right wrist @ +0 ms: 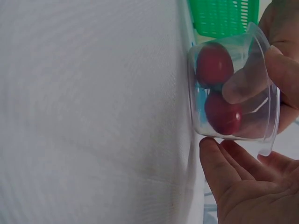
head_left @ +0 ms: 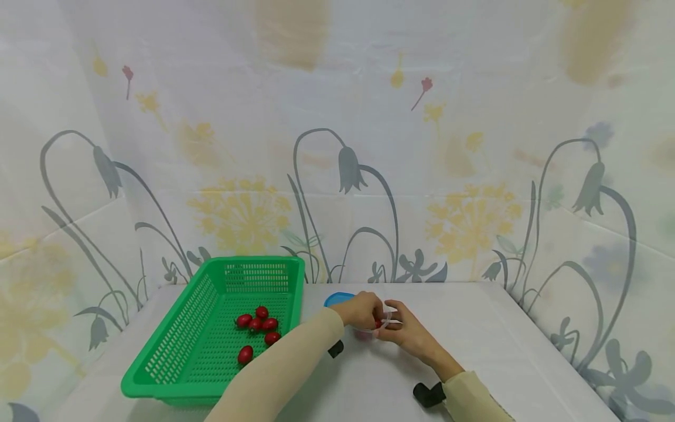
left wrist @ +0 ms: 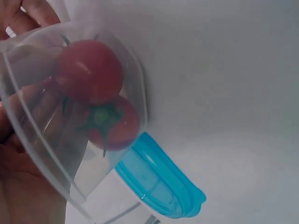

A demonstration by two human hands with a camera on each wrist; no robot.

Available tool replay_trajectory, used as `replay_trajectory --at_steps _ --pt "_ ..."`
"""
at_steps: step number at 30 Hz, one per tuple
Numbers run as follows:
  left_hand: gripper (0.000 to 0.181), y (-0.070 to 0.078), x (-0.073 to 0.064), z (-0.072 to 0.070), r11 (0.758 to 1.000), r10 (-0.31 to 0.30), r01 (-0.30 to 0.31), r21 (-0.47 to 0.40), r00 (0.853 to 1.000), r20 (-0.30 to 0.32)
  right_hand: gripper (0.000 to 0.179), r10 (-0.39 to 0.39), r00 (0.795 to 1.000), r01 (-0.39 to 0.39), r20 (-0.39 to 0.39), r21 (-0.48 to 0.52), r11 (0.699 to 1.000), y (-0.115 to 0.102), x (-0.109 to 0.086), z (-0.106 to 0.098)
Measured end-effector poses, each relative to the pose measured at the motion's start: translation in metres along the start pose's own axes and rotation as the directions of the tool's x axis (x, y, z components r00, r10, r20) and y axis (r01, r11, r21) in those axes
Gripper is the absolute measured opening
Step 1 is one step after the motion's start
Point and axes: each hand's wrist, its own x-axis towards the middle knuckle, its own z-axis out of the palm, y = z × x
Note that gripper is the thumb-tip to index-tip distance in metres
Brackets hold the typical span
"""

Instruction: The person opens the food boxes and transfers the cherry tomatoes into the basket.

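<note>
A clear plastic container [right wrist: 254,133] with two red tomatoes, one [right wrist: 215,65] beside the other [right wrist: 217,114], stands on the table between the hands. From above, the left hand [head_left: 364,309] reaches into it, its fingers around one tomato. The right hand [head_left: 411,334] holds the container from the right, fingertips against its wall and close to its rim. In the left wrist view a green stem star shows on the lower tomato [left wrist: 124,128], and fingers appear through the cloudy wall. A blue lid [left wrist: 159,182] lies just behind the container.
On the left stands a green basket [head_left: 134,372] with several red tomatoes [head_left: 245,354] on its floor; the left forearm crosses in front of its right side. White cloth covers the table [head_left: 506,346]. A flower-printed curtain [head_left: 337,234] hangs behind.
</note>
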Motion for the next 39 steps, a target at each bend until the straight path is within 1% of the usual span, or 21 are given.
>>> replay_trajectory --at_steps 5,10,15,18,21,23,25,27,31,33,35,39 --pt "0.018 0.000 -0.003 -0.007 0.999 0.018 -0.019 -0.043 1.000 -0.009 0.084 0.000 1.000 0.000 -0.009 -0.026 1.000 0.001 0.001 0.000" --pt "0.017 -0.002 -0.005 -0.015 0.996 0.025 -0.026 -0.083 1.000 -0.019 0.083 0.003 1.000 -0.003 -0.009 -0.021 1.000 0.002 0.002 0.000" --pt "0.017 -0.007 -0.006 -0.024 0.995 0.035 -0.040 -0.095 0.998 -0.059 0.084 0.003 1.000 -0.003 -0.010 -0.008 1.000 0.002 0.002 0.000" --pt "0.017 -0.009 -0.010 -0.033 0.992 0.031 -0.042 -0.120 0.996 -0.089 0.084 0.009 1.000 -0.009 -0.013 -0.017 1.000 0.000 0.002 0.000" --pt "0.018 -0.007 -0.019 -0.047 0.988 0.035 -0.050 -0.144 0.993 -0.112 0.082 0.009 1.000 -0.010 -0.016 -0.021 1.000 0.000 0.001 0.001" --pt "0.018 -0.006 -0.026 -0.056 0.986 0.049 -0.068 -0.149 0.991 -0.126 0.082 0.006 1.000 -0.007 -0.015 -0.022 1.000 0.000 0.002 0.001" --pt "0.018 -0.003 -0.034 -0.065 0.985 0.072 -0.091 -0.144 0.988 -0.134 0.082 0.015 1.000 -0.016 -0.022 -0.030 0.999 0.001 0.001 0.001" --pt "0.018 -0.004 -0.043 -0.072 0.985 0.099 -0.118 -0.129 0.985 -0.143 0.083 0.028 0.999 -0.028 -0.023 -0.034 0.999 0.001 0.002 0.002" --pt "0.017 -0.008 -0.063 -0.087 0.986 0.123 -0.140 -0.095 0.979 -0.161 0.083 0.024 1.000 -0.024 -0.005 -0.029 0.999 0.000 0.005 0.006" --pt "0.016 -0.011 -0.072 -0.093 0.985 0.136 -0.152 -0.082 0.976 -0.172 0.084 0.016 1.000 -0.016 -0.002 -0.030 0.999 -0.001 0.007 0.007" --pt "0.016 -0.011 -0.080 -0.097 0.983 0.151 -0.166 -0.076 0.974 -0.170 0.085 0.021 1.000 -0.021 -0.018 -0.038 0.999 -0.001 0.007 0.007" --pt "0.017 -0.012 -0.096 -0.100 0.979 0.175 -0.188 -0.072 0.971 -0.161 0.086 0.047 0.998 -0.050 -0.052 -0.053 0.997 0.000 0.004 0.005"
